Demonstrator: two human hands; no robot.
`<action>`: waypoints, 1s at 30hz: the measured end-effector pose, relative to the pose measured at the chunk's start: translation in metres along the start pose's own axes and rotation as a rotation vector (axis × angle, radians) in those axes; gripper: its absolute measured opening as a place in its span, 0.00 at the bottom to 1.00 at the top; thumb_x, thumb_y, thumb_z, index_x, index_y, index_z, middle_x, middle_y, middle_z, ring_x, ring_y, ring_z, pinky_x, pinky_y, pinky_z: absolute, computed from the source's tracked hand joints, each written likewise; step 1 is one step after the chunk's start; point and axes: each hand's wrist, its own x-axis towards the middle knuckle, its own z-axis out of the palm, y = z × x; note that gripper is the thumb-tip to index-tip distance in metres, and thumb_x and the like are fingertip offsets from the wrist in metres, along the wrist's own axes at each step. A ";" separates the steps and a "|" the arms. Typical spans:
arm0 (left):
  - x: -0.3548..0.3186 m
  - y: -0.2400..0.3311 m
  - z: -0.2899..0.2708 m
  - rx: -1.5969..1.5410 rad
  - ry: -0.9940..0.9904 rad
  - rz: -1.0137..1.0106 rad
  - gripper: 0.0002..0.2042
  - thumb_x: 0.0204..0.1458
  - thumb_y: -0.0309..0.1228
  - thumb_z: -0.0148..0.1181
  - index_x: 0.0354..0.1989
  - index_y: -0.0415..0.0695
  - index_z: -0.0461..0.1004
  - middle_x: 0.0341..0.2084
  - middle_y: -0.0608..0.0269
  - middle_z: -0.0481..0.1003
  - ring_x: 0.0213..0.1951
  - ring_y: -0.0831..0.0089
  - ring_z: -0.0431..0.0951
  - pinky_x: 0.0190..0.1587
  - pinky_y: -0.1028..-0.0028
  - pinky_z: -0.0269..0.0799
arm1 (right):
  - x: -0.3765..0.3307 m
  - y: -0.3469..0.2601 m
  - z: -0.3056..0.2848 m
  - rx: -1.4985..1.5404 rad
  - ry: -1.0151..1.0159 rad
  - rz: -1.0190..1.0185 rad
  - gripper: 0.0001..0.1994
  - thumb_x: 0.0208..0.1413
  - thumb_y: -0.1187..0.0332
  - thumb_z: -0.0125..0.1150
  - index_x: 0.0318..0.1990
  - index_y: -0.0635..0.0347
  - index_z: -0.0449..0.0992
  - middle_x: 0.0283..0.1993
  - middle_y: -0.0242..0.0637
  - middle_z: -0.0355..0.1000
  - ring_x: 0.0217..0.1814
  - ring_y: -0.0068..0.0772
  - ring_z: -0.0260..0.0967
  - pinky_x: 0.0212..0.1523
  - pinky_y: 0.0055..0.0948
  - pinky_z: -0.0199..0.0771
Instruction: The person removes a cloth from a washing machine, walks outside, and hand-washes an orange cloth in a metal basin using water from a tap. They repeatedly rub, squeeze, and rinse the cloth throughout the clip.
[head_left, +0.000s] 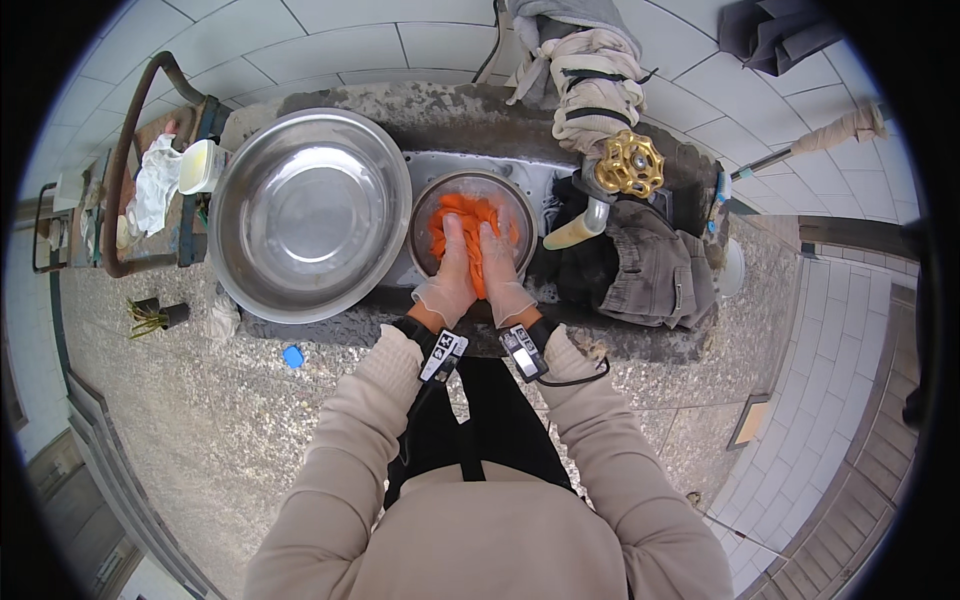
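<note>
An orange cloth lies bunched inside a small round metal basin. My left hand and my right hand, both in thin see-through gloves, are down in this basin side by side. Their fingers press into the cloth from either side, and folds of it show between them. The fingertips are partly buried in the fabric. A wide, shiny steel basin stands just left of the small one. Right of my hands, the tap spout slants down beside a dark grey garment.
A brass valve wheel tops the tap, whose pipe is wrapped in pale cloth. Everything sits in a dark stone sink. On the left are a brown metal frame and a white tub. A blue piece lies on the floor.
</note>
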 end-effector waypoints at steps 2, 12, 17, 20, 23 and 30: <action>0.002 0.005 -0.005 -0.051 0.044 -0.113 0.29 0.55 0.56 0.32 0.55 0.48 0.60 0.51 0.61 0.65 0.52 0.66 0.64 0.55 0.67 0.58 | -0.009 -0.002 -0.005 -0.227 0.003 -0.170 0.26 0.56 0.63 0.43 0.61 0.58 0.51 0.65 0.45 0.46 0.68 0.43 0.39 0.65 0.37 0.37; 0.023 -0.013 -0.036 -0.232 -0.217 -0.106 0.21 0.57 0.47 0.34 0.53 0.49 0.61 0.52 0.61 0.64 0.54 0.65 0.63 0.57 0.63 0.56 | -0.010 -0.023 -0.023 -0.572 -0.270 -0.378 0.20 0.54 0.65 0.40 0.56 0.53 0.62 0.63 0.35 0.52 0.67 0.44 0.42 0.63 0.44 0.40; -0.003 0.016 0.008 -0.271 -0.180 -0.166 0.26 0.56 0.51 0.33 0.56 0.48 0.57 0.55 0.58 0.61 0.55 0.60 0.61 0.58 0.60 0.54 | 0.005 -0.027 -0.019 -0.578 -0.234 -0.454 0.21 0.55 0.65 0.39 0.58 0.53 0.60 0.63 0.34 0.52 0.66 0.43 0.43 0.63 0.45 0.40; -0.010 0.027 0.020 -0.146 0.093 -0.060 0.26 0.57 0.52 0.31 0.57 0.48 0.57 0.56 0.58 0.59 0.55 0.59 0.60 0.58 0.59 0.54 | -0.023 -0.028 -0.025 -0.664 -0.353 -0.565 0.22 0.55 0.66 0.39 0.58 0.53 0.59 0.64 0.33 0.51 0.66 0.43 0.42 0.63 0.48 0.39; -0.009 0.016 0.018 -0.161 0.118 -0.014 0.24 0.56 0.51 0.35 0.54 0.48 0.59 0.52 0.60 0.64 0.51 0.61 0.65 0.54 0.60 0.60 | -0.027 -0.026 -0.024 -0.736 -0.241 -0.600 0.22 0.55 0.66 0.39 0.59 0.54 0.58 0.64 0.36 0.51 0.66 0.44 0.42 0.63 0.47 0.40; -0.001 0.007 0.007 -0.099 0.024 -0.014 0.23 0.57 0.49 0.39 0.54 0.48 0.60 0.52 0.61 0.64 0.53 0.64 0.64 0.56 0.64 0.58 | 0.023 -0.016 -0.006 0.009 -0.018 0.070 0.22 0.57 0.63 0.38 0.59 0.57 0.57 0.61 0.49 0.53 0.64 0.46 0.47 0.64 0.38 0.39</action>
